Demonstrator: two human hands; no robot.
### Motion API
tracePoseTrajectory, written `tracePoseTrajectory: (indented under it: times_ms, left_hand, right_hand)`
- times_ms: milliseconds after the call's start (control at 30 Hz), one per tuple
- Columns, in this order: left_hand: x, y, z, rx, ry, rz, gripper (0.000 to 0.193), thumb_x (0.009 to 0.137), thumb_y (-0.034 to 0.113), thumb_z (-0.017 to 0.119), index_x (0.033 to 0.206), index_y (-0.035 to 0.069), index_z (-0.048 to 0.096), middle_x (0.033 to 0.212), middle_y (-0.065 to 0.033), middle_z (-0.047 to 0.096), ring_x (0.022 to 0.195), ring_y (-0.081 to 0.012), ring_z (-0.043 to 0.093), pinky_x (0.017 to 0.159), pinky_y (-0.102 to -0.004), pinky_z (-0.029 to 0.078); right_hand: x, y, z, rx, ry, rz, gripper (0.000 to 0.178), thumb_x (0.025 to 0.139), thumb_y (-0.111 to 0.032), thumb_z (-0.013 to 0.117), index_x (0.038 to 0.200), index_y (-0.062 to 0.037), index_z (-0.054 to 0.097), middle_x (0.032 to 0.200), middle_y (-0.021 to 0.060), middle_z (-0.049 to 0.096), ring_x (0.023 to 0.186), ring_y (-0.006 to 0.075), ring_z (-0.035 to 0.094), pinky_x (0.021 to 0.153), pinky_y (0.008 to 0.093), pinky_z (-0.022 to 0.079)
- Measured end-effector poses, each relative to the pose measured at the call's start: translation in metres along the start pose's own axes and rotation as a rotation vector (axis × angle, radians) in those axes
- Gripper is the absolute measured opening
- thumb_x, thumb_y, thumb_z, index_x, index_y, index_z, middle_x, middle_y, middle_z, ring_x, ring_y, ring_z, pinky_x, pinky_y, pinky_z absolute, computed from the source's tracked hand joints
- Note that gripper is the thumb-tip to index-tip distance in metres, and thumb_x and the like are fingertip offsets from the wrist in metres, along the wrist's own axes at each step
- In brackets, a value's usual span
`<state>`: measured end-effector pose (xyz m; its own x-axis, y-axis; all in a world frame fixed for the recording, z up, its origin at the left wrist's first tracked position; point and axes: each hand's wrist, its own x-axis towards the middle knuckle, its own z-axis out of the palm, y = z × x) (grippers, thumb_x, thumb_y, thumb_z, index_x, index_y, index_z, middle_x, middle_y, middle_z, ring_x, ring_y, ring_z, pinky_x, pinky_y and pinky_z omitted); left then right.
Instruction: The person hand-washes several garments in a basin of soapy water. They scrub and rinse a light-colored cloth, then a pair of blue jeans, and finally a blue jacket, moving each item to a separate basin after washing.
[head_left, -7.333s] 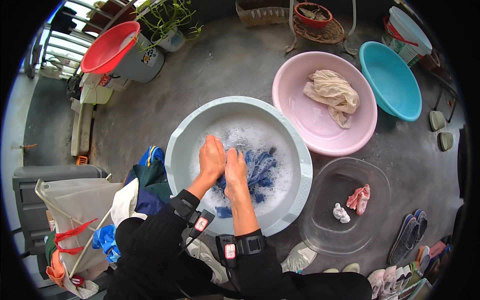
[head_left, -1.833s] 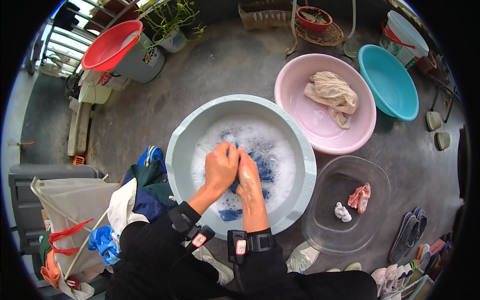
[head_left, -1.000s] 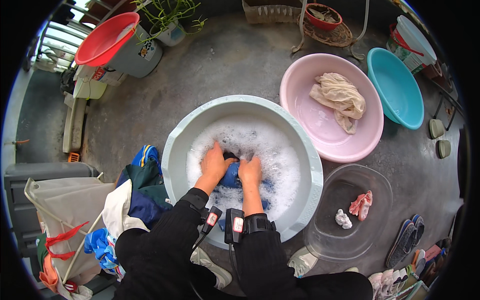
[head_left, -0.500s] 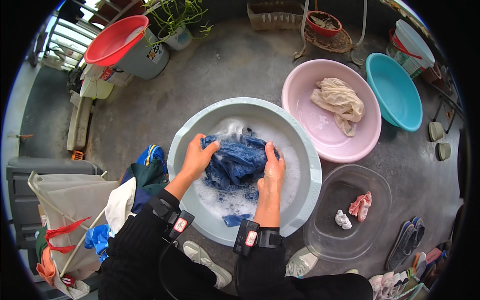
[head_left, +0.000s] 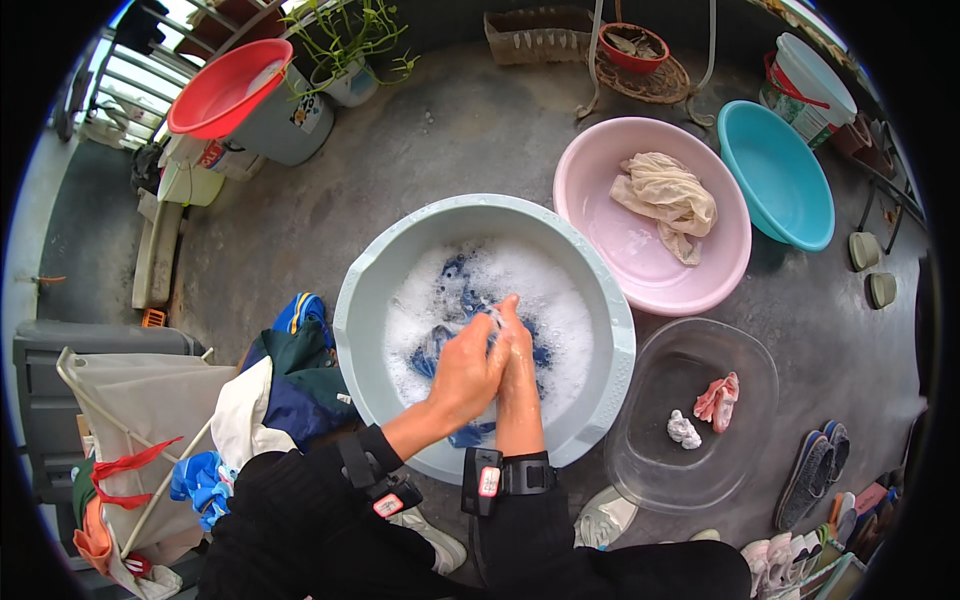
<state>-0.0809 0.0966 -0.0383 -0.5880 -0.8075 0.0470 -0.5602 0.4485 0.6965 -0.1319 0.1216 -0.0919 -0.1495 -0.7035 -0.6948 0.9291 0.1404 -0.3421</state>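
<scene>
Over a pale grey-green basin [head_left: 350, 290] of soapy water, my two hands are brought together near the middle. My left hand [head_left: 462, 368] is closed, its fingers curled against my right hand [head_left: 515, 350]. My right hand has its thumb side up, with its fingers pressed in toward the left hand and mostly hidden. White suds cling where they meet; whatever is between them is hidden. Dark blue wet cloth [head_left: 430, 350] lies beneath and around my hands, partly sunk in the foam [head_left: 560, 290].
Right of the basin stand a pink basin [head_left: 600, 250] with a beige cloth [head_left: 668, 195], a teal basin [head_left: 775, 180] and a clear tub [head_left: 640, 450] with small pink and white cloths. Clothes [head_left: 295, 385] lie at left beside a fabric hamper [head_left: 130, 390]. Slippers [head_left: 810, 475] sit lower right.
The blue cloth, stretched up between both hands before, has dropped lower into the suds. My left hand has moved right and down, and the hands now meet.
</scene>
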Motion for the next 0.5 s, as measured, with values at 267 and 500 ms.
tracePoseTrajectory:
  times_ms: [267,500]
  left_hand:
    - [-0.002,0.000,-0.007,0.003,-0.041,-0.124,0.024,0.090,0.022,0.053,0.086,-0.002,0.054,0.070,-0.0250,0.059,0.065,-0.0411,0.057,0.060,-0.0410,0.046]
    - [0.005,-0.002,-0.005,0.062,0.085,-0.176,0.024,0.089,0.018,0.053,0.077,-0.003,0.053,0.064,-0.0252,0.057,0.058,-0.0416,0.057,0.054,-0.0422,0.046]
  right_hand:
    - [-0.008,-0.002,0.003,0.027,-0.092,-0.011,0.025,0.096,-0.031,0.042,0.088,-0.0083,0.047,0.083,0.0022,0.051,0.082,0.0136,0.054,0.067,0.0311,0.047]
    - [0.003,0.004,-0.005,-0.035,-0.115,0.027,0.033,0.097,-0.035,0.044,0.099,-0.0054,0.058,0.096,0.0058,0.060,0.088,0.0155,0.055,0.078,0.0328,0.046]
